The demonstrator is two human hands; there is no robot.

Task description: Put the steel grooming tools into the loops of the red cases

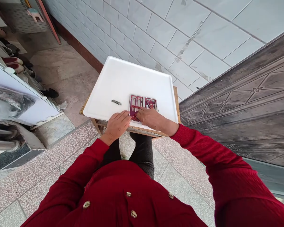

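A manicure set (133,116) in a dark red case lies unfolded on a white tray (132,75). Slim metal tools stand in a row in its left half, and more tools sit in the right half. My left hand (117,124) rests at the tray's front edge, fingers stretched out side by side, their tips at the case's lower left corner. Over the lower part of the case is my right hand (150,118), fingers bent and closed; what they grip is hidden. A metal nail clipper (116,102) lies on the tray to the left of the case.
The tray sits on a small wooden table (177,101) against a tiled wall (142,31). To the right stands a dark panelled door (239,104). A shoe rack with several shoes (15,64) is at the left, and a small stool (35,14) stands farther back.
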